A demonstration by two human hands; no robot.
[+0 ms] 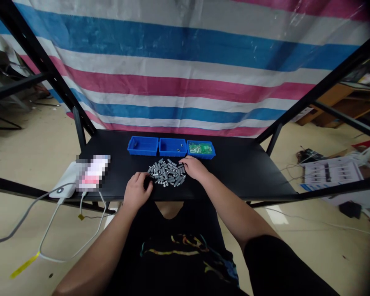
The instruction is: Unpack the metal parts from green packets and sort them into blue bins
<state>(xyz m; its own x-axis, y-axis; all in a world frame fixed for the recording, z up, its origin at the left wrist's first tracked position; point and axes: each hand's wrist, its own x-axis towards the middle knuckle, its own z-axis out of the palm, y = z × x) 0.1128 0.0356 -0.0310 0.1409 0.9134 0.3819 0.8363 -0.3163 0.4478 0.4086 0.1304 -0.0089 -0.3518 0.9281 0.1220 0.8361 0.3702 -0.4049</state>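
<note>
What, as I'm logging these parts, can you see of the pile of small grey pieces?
The pile is a loose, jumbled spread of short, mostly elongated pieces, dull grey with shiny, metallic-looking bits. It lies on the black tabletop, on the person's side of the blue bins. The right hand reaches its right edge; the left hand is at its left. Finer detail is too small to tell.

And here's a black short-sleeved shirt (pixel 179 263), its front carrying a squiggly print in yellow, blue and green!
</note>
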